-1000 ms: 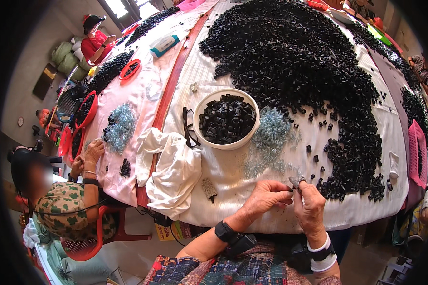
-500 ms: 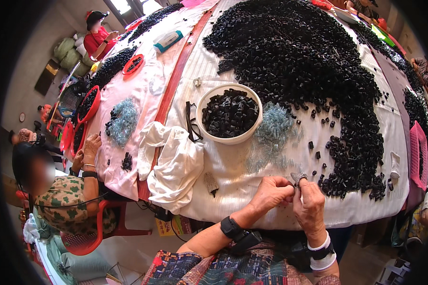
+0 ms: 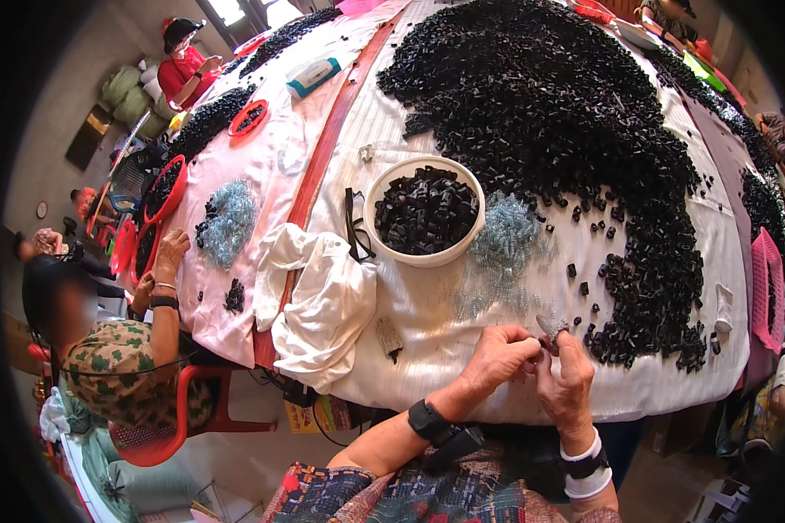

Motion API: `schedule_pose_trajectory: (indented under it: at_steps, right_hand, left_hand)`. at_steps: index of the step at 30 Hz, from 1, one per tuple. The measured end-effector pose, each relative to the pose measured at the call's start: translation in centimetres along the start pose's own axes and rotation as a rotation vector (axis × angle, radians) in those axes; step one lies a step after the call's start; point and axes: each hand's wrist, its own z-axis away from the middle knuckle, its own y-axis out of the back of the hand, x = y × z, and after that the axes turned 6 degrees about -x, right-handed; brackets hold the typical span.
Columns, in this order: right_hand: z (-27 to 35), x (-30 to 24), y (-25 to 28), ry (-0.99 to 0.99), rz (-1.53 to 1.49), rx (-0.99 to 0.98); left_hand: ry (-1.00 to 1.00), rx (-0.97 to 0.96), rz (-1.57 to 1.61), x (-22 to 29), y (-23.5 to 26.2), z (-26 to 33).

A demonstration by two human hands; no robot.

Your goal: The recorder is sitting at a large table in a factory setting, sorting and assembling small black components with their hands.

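Note:
My left hand [image 3: 495,357] and my right hand [image 3: 569,382] meet at the table's near edge, fingertips pinched together on a small black piece [image 3: 549,342]. A grey covering shows at the right hand's fingertip. Just beyond them lie loose black pieces [image 3: 610,301] at the edge of a huge black heap [image 3: 549,113]. A white bowl [image 3: 391,248] full of black pieces stands farther in, with a pile of small clear bluish parts [image 3: 506,235] beside it.
A crumpled white cloth [image 3: 318,301] and black glasses [image 3: 355,228] lie left of the bowl. A person in a camouflage top [image 3: 118,370] sits at the left by red baskets [image 3: 161,187]. Another person in red [image 3: 183,65] sits far back. A pink basket [image 3: 766,279] hangs at right.
Both hands stay together at the table edge, fingers working slightly on the small piece. The view has shifted a little; nothing else has moved.

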Motion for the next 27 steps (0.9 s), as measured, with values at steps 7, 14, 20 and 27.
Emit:
schedule_pose_trajectory:
  at_steps: [7,14,20,27]
  right_hand:
    - [1.0,1.1,-0.7,-0.067,-0.09,-0.052]
    - [0.5,0.8,-0.9,-0.014,-0.077,0.0]
    - [0.5,0.9,-0.9,0.037,-0.023,0.018]
    - [0.2,1.0,-1.4,0.082,0.111,0.05]
  left_hand:
    - [-0.031,-0.031,0.108,0.2,-0.1,-0.2]
    - [-0.033,-0.022,0.204,0.4,0.4,0.4]
    - [-0.025,-0.016,0.222,0.3,0.2,0.3]
    - [-0.021,-0.005,0.195,-0.1,0.4,-0.1]
